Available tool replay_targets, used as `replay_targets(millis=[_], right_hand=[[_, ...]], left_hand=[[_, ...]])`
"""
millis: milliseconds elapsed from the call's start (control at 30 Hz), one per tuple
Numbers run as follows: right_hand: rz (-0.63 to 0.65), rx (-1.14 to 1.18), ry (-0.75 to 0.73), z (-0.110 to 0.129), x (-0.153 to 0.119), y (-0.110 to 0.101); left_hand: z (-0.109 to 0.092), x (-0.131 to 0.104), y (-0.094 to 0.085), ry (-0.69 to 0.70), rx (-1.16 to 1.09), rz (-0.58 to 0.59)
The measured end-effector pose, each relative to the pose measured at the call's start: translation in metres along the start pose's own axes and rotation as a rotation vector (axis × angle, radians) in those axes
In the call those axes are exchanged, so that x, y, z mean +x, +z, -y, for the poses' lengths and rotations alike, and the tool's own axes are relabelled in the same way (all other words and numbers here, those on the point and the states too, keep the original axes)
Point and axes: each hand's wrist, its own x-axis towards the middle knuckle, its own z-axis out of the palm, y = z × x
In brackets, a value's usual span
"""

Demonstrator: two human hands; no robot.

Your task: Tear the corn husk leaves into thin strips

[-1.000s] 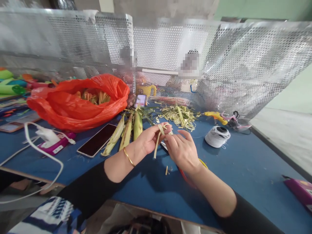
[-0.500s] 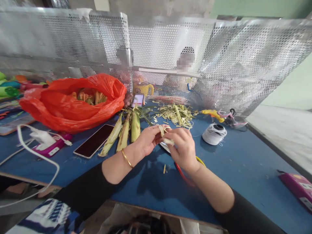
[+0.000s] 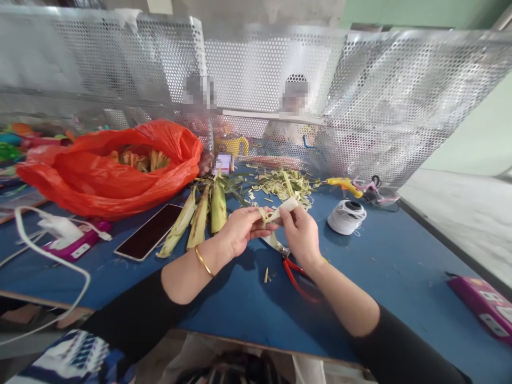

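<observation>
A pale husk strip [image 3: 288, 205] spans the gap between both hands, above the blue table [image 3: 360, 282]; the left hand [image 3: 239, 230] pinches its folded end, narrow-gripped, while the right hand [image 3: 302, 234] holds the broader end, thumb and forefinger closed on it. Below the right hand lie red-handled scissors [image 3: 294, 268], with a white thread spool [image 3: 344, 220] off to its right

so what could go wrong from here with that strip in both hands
The pale strip might tear or slip, being narrow and held between the left hand and right hand. The scissors lie just below the hands, so a finger could brush them. The white thread to the right has loose strands that may tangle.
</observation>
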Motion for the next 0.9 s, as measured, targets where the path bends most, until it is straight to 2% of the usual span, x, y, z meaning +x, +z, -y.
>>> replay_targets(millis=[133,400,700,900], right_hand=[[0.012,0.012,-0.003,0.001,-0.001,-0.001],[0.059,0.377,0.074,-0.006,-0.001,0.013],[0.165,0.694,0.475,0.011,-0.001,0.008],[0.339,0.779,0.687,0.019,0.0,0.001]], left_hand=[[0.001,-0.001,0.0,0.019,-0.034,0.005],[0.004,0.0,0.001,-0.025,-0.105,-0.011],[0.012,0.002,0.001,0.089,-0.085,-0.034],[0.011,0.001,0.003,0.107,-0.055,0.028]])
